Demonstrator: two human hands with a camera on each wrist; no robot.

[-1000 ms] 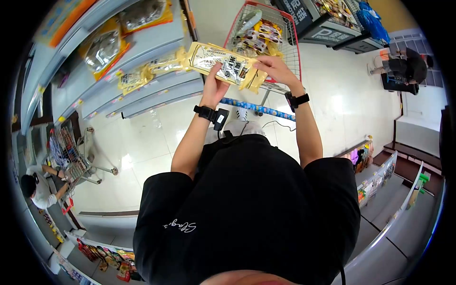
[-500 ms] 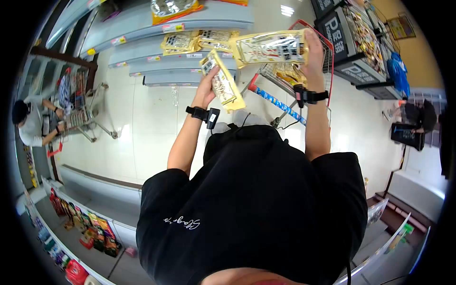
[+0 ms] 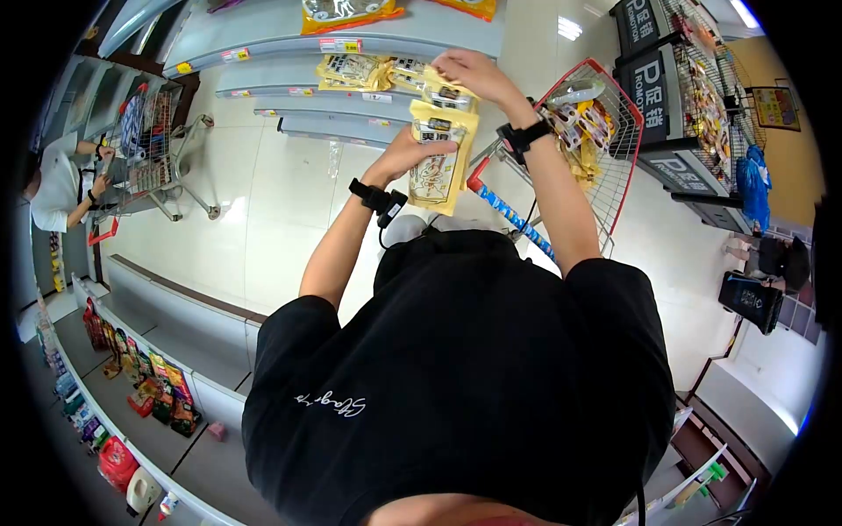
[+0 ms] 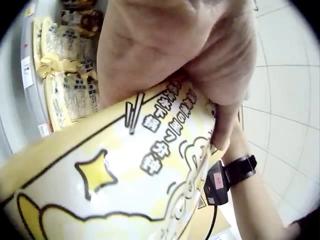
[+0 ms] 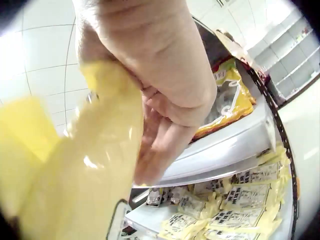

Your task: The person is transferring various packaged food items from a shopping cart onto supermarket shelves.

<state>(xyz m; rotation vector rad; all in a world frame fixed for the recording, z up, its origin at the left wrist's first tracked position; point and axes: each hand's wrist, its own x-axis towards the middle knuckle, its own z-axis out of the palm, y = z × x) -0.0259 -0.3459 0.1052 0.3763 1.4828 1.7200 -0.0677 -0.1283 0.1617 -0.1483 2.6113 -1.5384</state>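
My left hand grips a yellow-and-white snack packet, its thumb laid across the printed front. In the left wrist view that packet fills the lower part, with a cartoon drawing and a yellow star. Just beyond it, my right hand holds a second yellow packet by its end. The first packet overlaps the second in the head view. Seen from the right wrist, the second packet's plain yellow side lies close against the palm, and part of the thumb is hidden behind it.
Similar yellow packets lie on a lower shelf, below a shelf with orange-edged bags. To the right stands a red-rimmed shopping cart with snacks inside. Promotion stands are farther right. At left, another person stands by a cart.
Both packets were held together, then apart, the right one over the cart. Now my right hand has swung left towards the shelf, bringing its packet beside the left hand's.
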